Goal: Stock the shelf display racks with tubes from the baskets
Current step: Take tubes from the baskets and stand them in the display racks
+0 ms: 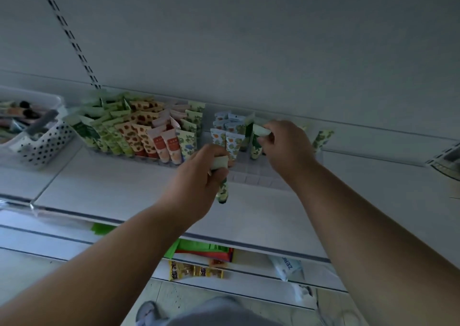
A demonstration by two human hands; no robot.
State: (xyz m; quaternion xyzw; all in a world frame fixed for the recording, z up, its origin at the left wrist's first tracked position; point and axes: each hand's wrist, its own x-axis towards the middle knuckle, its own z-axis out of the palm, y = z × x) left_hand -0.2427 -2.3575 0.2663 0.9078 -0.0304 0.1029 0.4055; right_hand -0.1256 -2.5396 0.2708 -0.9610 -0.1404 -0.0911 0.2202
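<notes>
While pinching a green tube (pixel 256 141) by its crimped end at the rack's (pixel 251 174) two o'clock, right hand (pixel 286 149); left hand (pixel 196 179) clutching another (pixel 222 189): likely light, soft, squeezable.

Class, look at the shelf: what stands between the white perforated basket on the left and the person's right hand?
In the head view, rows of upright tubes in the clear display rack fill the stretch from the basket to the right hand.

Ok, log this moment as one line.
right hand: setting green tube in rack | left hand: holding spare tube
</notes>
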